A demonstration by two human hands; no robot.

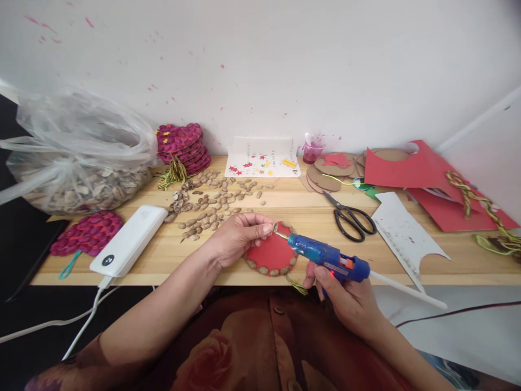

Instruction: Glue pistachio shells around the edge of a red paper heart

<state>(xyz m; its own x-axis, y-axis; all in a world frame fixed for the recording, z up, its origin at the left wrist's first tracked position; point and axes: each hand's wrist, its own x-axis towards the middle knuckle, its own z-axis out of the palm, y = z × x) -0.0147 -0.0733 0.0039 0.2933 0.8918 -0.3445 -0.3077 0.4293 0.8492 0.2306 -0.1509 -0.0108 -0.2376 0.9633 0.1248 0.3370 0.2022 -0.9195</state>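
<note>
My left hand (pixel 240 236) pinches a peanut shell (pixel 275 227) between thumb and fingertips. My right hand (pixel 345 298) is wrapped round the grip of a blue hot glue gun (pixel 321 253), its metal nozzle right at the shell. A white glue stick (pixel 409 289) sticks out of the gun's back end. Below both hands a red round card (pixel 268 250) lies at the table's front edge, with peanut shells lined along its rim; my left hand and the gun cover part of it. A yellow-green cord (pixel 298 286) shows by its lower edge.
Loose peanut shells (pixel 211 209) are scattered left of centre, near a plastic bag of shells (pixel 81 157). A white power bank (pixel 130 239) and a purple shell-covered disc (pixel 87 232) lie at left. Black-handled scissors (pixel 352 214), white card (pixel 409 233) and red card sheets (pixel 431 179) lie at right.
</note>
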